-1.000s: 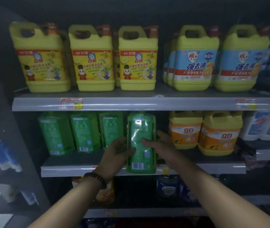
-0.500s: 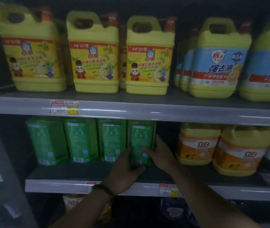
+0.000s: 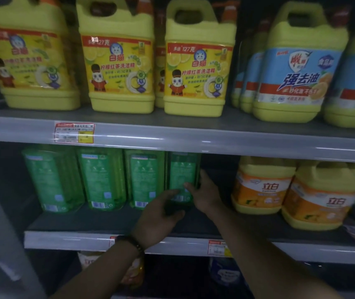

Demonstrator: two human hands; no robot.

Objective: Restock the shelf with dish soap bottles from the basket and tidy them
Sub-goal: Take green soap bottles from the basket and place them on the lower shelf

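Both hands close on one green dish soap bottle (image 3: 182,180), the fourth and rightmost in a row of green bottles on the middle shelf (image 3: 107,240). The left hand (image 3: 159,214) curls around the bottle's lower front and left side, its fingers spread and bent against the base, a dark beaded bracelet (image 3: 130,243) on the wrist. The right hand (image 3: 204,195) presses the bottle's right side, thumb laid across the lower front label and fingers reaching up along the right edge; both grips are closed on the bottle, not tight fists. The bottle stands upright, set deep on the shelf, its base hidden behind the left hand. Just left of the grip stand three more green bottles (image 3: 101,180), upright, close side by side, back labels and barcodes facing out. Right of the grip is a dark gap, then two yellow jugs with orange labels (image 3: 263,186). Above the grip, past the upper shelf's rail with its red price tag (image 3: 74,133), stand yellow lemon-label jugs (image 3: 196,67) and, further right, yellow jugs with blue labels (image 3: 301,70). Below the grip, the middle shelf's front rail carries another price tag (image 3: 216,247), and dim containers sit on a lower shelf, too dark to identify.
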